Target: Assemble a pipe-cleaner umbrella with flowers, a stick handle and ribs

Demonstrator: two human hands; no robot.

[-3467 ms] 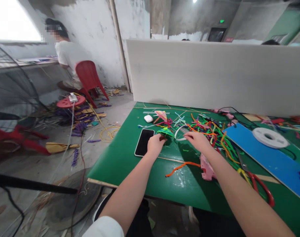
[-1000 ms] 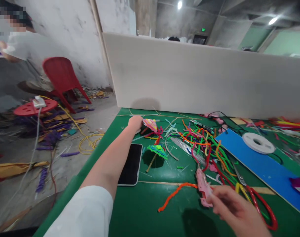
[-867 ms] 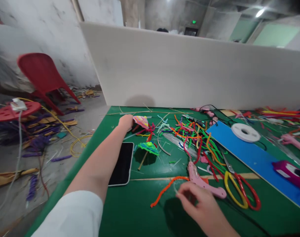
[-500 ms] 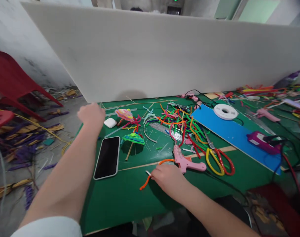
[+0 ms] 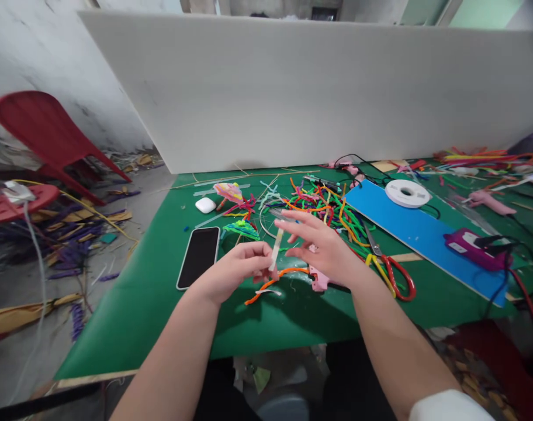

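a green table top [image 5: 161, 316] fills the middle and the right of the frame, and a long white board [image 5: 293, 88] stands upright along its far edge. at the left there is a grey concrete floor [image 5: 30, 339] with purple and yellow scraps on it. a red plastic chair [image 5: 42, 131] stands in the upper left, against a rough white wall.

many things lie on the table. a black smartphone [image 5: 199, 264] lies flat left of centre, and a small white earbud case [image 5: 205, 204] is just behind it. a loose pile of coloured pipe cleaners [image 5: 332, 204] is spread in the middle. right of the pile lies a blue board [image 5: 428, 245], which carries a white tape spool [image 5: 407, 193] and a purple glue gun [image 5: 472, 242]. scissors with red and yellow handles [image 5: 393, 275] lie before the blue board.

the short pale translucent stick [image 5: 276, 248] is in the centre of the frame, in the air above the table, almost upright with a small tilt. the left hand [image 5: 240, 269] is closed on its lower end, between thumb and fingers. the right hand [image 5: 321, 245] is open with spread fingers, just right of the stick; whether a fingertip touches the upper end one cannot tell. under the hands an orange pipe cleaner [image 5: 288, 273] lies on the green surface, and a pink glue gun [image 5: 318, 283] is partly hidden by the right hand.
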